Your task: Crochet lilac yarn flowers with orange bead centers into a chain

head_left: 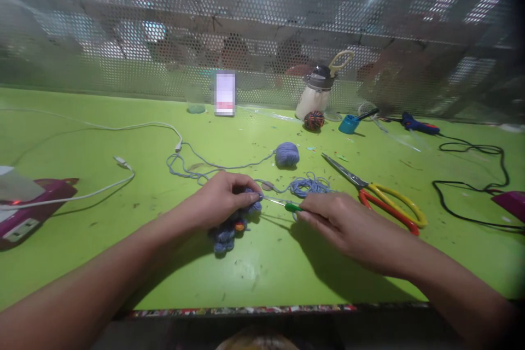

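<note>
My left hand (225, 199) pinches a blue-purple crocheted piece (225, 235), which hangs below the fingers and has a small orange spot. In my right hand (342, 224) is a crochet hook (292, 207) with a green handle, its metal shaft pointing left. The hook's tip reaches the yarn at my left fingertips; whether it is through a loop I cannot make out. Just beyond my hands lie a loose heap of the same yarn (309, 184) and a small yarn ball (286, 155), with a strand running left from the ball.
Scissors (369, 186) with red and yellow handles lie right of my right hand. Farther back stand a phone (225, 93), a bottle (315, 93), a multicoloured yarn ball (314, 121) and a blue sharpener-like cup (349, 124). A glue gun (419, 123) and a purple power strip (36, 213) flank them.
</note>
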